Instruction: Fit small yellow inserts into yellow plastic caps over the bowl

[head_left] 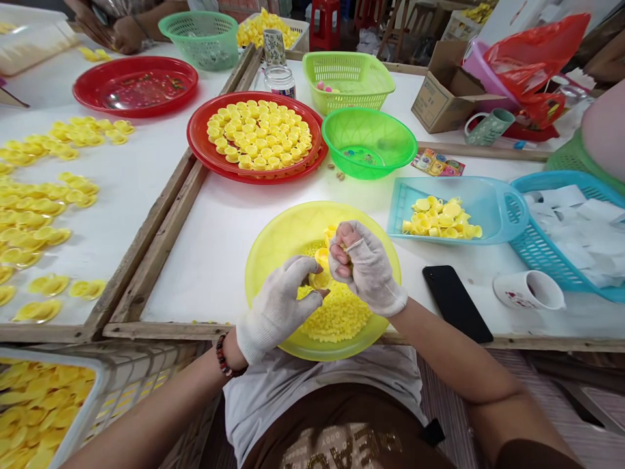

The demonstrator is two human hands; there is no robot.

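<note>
Over a yellow basin, my left hand in a white fingerless glove pinches a small round yellow plastic piece between thumb and fingers. My right hand, gloved the same way, is closed just beside it, fingers curled in; what lies inside that hand is hidden. Many tiny yellow bits fill the bottom of the basin below both hands. Another yellow piece shows behind the right fingertips. A blue scoop-shaped tray to the right holds loose yellow pieces.
Beyond the basin stand a red tray of yellow cups and a green bowl. A black phone and white mug lie right. Wooden strips edge the table. Another person's hands are far left.
</note>
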